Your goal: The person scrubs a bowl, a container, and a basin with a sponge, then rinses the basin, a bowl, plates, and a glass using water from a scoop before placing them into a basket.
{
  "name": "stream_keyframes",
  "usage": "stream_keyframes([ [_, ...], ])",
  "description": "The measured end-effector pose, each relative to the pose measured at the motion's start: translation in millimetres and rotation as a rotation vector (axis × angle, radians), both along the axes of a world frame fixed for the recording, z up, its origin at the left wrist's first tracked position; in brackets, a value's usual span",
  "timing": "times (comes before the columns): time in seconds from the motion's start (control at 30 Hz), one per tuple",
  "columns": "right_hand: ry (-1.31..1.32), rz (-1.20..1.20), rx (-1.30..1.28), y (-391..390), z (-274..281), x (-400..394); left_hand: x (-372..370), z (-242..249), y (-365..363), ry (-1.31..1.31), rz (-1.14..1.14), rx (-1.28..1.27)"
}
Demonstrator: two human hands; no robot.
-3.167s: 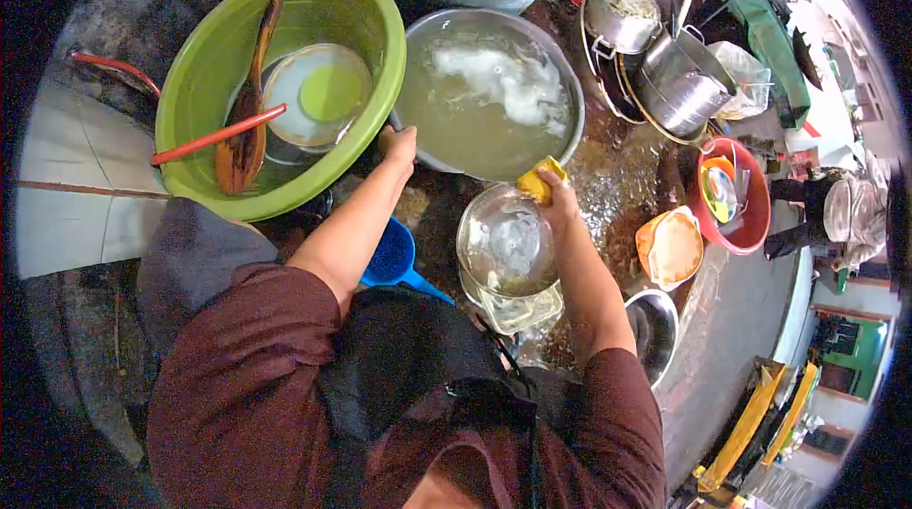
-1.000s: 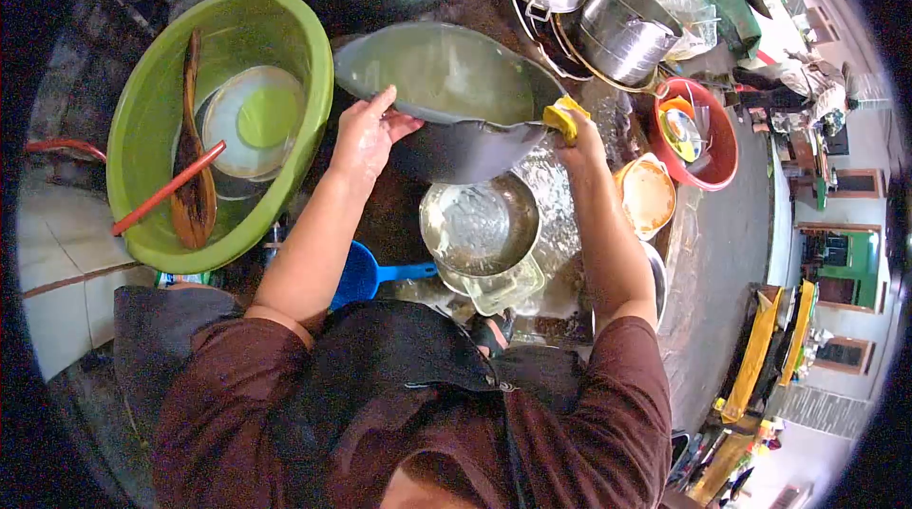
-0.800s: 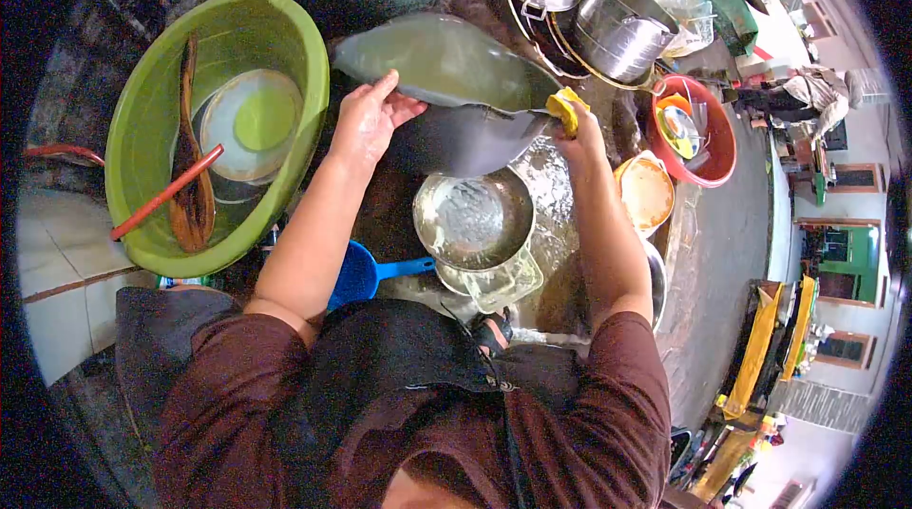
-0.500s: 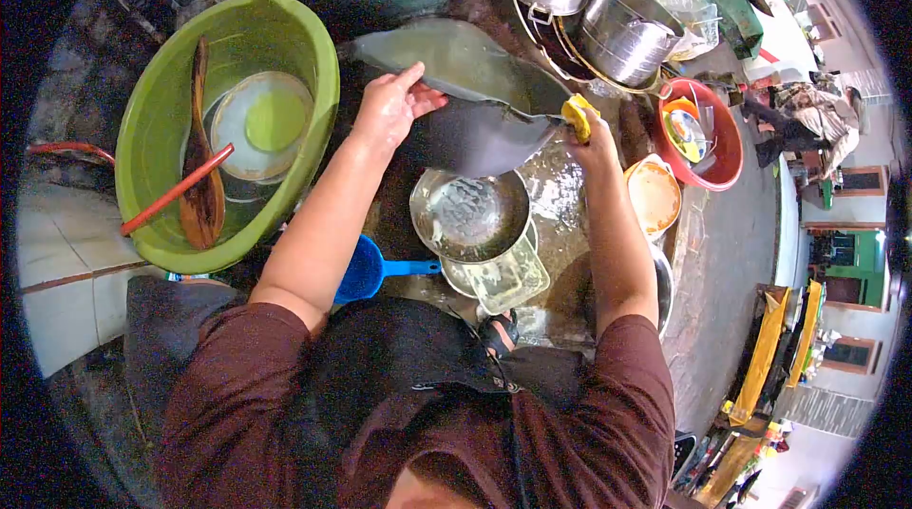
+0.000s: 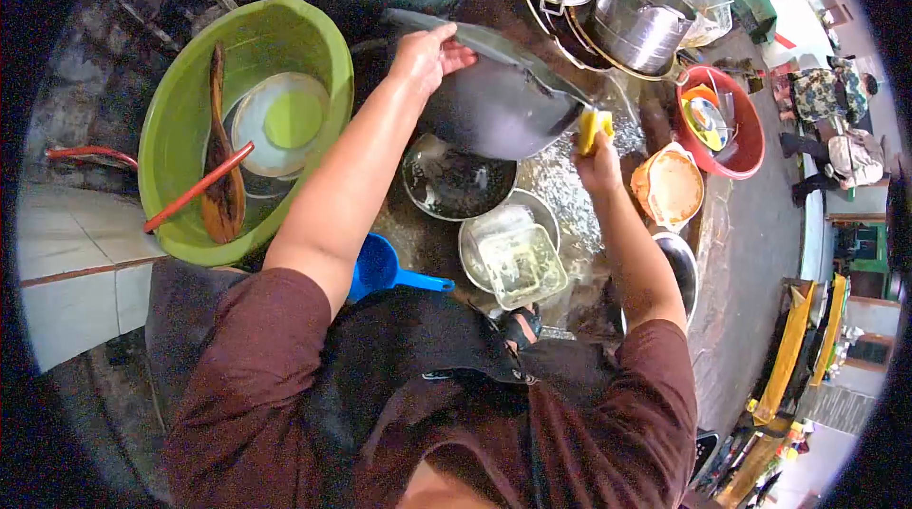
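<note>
A wide, dark grey wok [image 5: 508,110] is tilted up in front of me, its rounded outer side towards me and most of its inside hidden. My left hand [image 5: 427,57] grips its upper left rim, fingers curled over the edge. My right hand [image 5: 598,162] pinches a yellow sponge [image 5: 595,129] at the wok's right edge. Just below the wok lies a dark round pan [image 5: 456,188] with wet suds in it. Nearer to me, a pale square plastic container [image 5: 521,267] rests on a round metal bowl [image 5: 467,248].
A green tub [image 5: 337,72] on the left holds a wooden paddle [image 5: 220,195]. A blue dipper [image 5: 375,262] lies near my knees. To the right stand an orange tub [image 5: 670,188] and a red basin [image 5: 746,153] of dishes. Metal pots [image 5: 641,29] stand beyond. People [image 5: 836,129] are farther right.
The wok has tipped further, so its inside shows less and its outer side more. My right hand and the sponge have shifted slightly right and down along the edge. The view has shifted a little.
</note>
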State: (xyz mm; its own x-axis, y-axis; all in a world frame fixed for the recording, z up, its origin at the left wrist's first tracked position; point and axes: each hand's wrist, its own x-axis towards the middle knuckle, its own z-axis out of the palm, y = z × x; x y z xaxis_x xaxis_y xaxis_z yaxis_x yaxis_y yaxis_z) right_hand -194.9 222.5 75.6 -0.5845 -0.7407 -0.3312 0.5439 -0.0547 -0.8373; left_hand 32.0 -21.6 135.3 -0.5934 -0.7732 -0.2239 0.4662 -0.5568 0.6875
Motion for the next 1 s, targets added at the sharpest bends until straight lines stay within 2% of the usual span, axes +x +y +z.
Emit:
stream_keyframes([
  [0.07, 0.067, 0.095, 0.120, 7.6, -4.9, 26.8, -4.2, 2.6, -10.8, -0.003, -0.002, 0.017],
  [0.13, 0.478, 0.332, 0.488, 16.6, -49.0, 37.7, -12.0, 5.3, -17.4, -0.031, -0.028, 0.012],
  [0.17, 0.799, 0.412, 0.637, 18.2, -68.2, 55.4, -16.5, 9.5, -18.2, -0.059, -0.024, 0.008],
  [0.23, 1.580, 0.754, 0.486, 16.4, -34.8, 96.4, -23.3, 7.4, -21.2, -0.114, -0.025, 0.005],
  [0.27, 1.783, 1.056, 0.364, 6.5, -21.6, 108.7, -27.3, 6.0, -23.8, -0.142, -0.032, 0.006],
  [0.3, 1.964, 1.106, 0.114, 5.9, -38.1, 111.2, -29.0, 6.5, -23.8, -0.152, -0.032, 0.003],
  [0.33, 2.009, 1.033, 0.113, 4.4, -42.8, 123.2, -29.9, 8.0, -23.5, -0.164, -0.029, -0.003],
  [0.47, 1.658, 1.330, 0.536, -14.3, -83.9, 152.9, -33.6, 14.7, -24.1, -0.211, -0.025, -0.026],
  [0.5, 1.614, 1.381, 0.531, -12.0, -87.7, 153.2, -35.0, 15.8, -24.6, -0.212, -0.028, -0.019],
  [0.6, 1.719, 1.301, 0.438, -8.9, -112.2, 162.5, -41.7, 19.4, -28.5, -0.229, -0.042, -0.002],
  [0.67, 1.664, 1.282, 0.418, -5.7, -115.1, 166.7, -44.5, 22.4, -26.2, -0.238, -0.048, 0.015],
  [0.73, 1.725, 1.410, 0.378, -7.4, -126.0, 168.9, -45.1, 25.1, -22.8, -0.274, -0.073, -0.018],
  [0.83, 1.860, 1.405, 0.229, -4.8, -151.3, 168.8, -31.1, 25.4, -14.5, -0.248, -0.140, -0.049],
  [0.93, 1.879, 1.411, 0.208, 1.3, -81.8, 171.3, -4.8, 22.6, -3.5, -0.227, -0.151, -0.075],
  [0.97, 1.880, 1.392, 0.157, 5.4, -64.2, 170.7, 8.2, 27.4, 1.9, -0.298, -0.167, -0.104],
  [1.0, 1.849, 1.325, 0.147, 13.6, -71.5, 170.9, 17.4, 24.3, 1.6, -0.303, -0.160, -0.106],
])
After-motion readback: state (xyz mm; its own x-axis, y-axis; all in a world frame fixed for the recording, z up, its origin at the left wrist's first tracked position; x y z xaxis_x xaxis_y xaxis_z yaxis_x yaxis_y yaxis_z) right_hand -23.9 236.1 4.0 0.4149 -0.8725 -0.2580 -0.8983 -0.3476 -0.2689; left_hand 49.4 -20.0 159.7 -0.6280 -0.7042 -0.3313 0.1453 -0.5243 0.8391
